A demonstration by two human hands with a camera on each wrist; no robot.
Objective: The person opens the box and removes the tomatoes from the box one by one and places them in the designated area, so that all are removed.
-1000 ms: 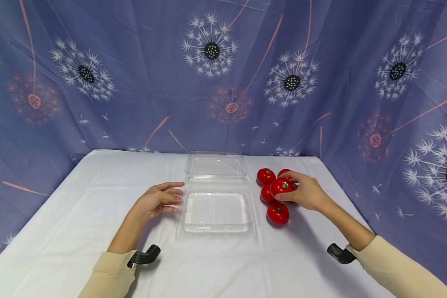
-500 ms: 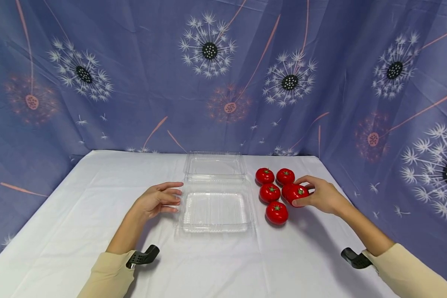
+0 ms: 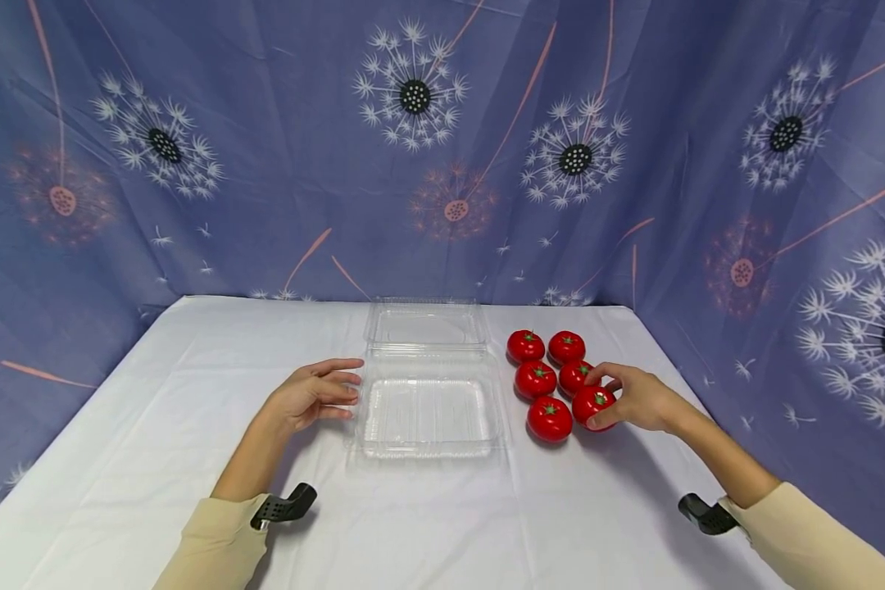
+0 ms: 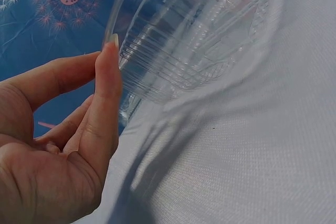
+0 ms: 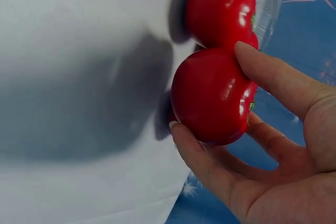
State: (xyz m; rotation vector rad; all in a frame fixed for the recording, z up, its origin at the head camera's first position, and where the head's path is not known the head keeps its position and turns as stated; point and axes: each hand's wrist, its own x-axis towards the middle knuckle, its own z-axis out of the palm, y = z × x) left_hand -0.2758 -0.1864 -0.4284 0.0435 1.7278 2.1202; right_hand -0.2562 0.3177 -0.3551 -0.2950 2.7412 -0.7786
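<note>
My right hand [image 3: 634, 397] grips a red tomato [image 3: 593, 407] with a green stem top, at the near right end of the tomato group. The right wrist view shows this tomato [image 5: 212, 98] between thumb and fingers, close beside another tomato [image 5: 220, 11]. An opened clear plastic clamshell container [image 3: 429, 452] lies at mid-table, its lid [image 3: 428, 328] laid back behind it. At the container's left side is my left hand [image 3: 313, 399]. In the left wrist view the thumb and a finger [image 4: 68, 80] pinch the rim of the clear container [image 4: 173, 51].
Several more tomatoes stand right of the container, among them a near tomato [image 3: 549, 419], a middle one [image 3: 535, 380] and a far one [image 3: 525, 347]. A white cloth [image 3: 428, 533] covers the table. A blue dandelion-print curtain [image 3: 288, 164] encloses the back and sides.
My right hand has carried the tomato right and then toward me, beside the near tomato, which uncovers the far right ones. My left hand has stayed at the container.
</note>
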